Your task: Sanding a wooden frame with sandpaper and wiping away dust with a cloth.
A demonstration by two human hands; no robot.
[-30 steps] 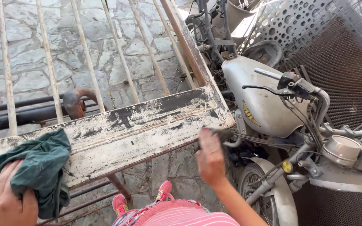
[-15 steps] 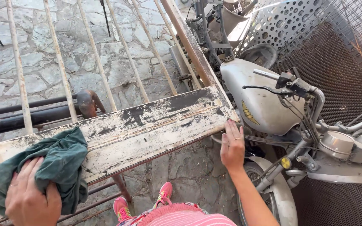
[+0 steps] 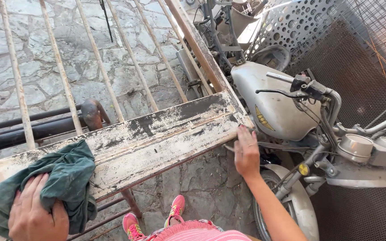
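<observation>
A rusty metal gate frame lies flat, with a broad bar (image 3: 157,138) of flaking white paint across the view. My left hand (image 3: 34,214) rests at its left end, fingers clutching a crumpled dark green rag (image 3: 63,178) pressed onto the bar. My right hand (image 3: 246,154) is at the bar's right end, with its fingertips against the corner edge. A thin grey piece pokes out from under the palm, and I cannot make out whether the hand grips it.
A grey motorbike (image 3: 273,102) stands right beside the frame's end, its front wheel (image 3: 287,201) under my right arm. Thin bars (image 3: 99,62) run away over stone paving. A dark pipe (image 3: 36,129) lies beneath. Metal mesh (image 3: 362,58) fills the right. My pink shoes (image 3: 175,207) stand below.
My right hand has risen from below the bar to its right corner. My left hand stays on the rag, and the view has shifted slightly.
</observation>
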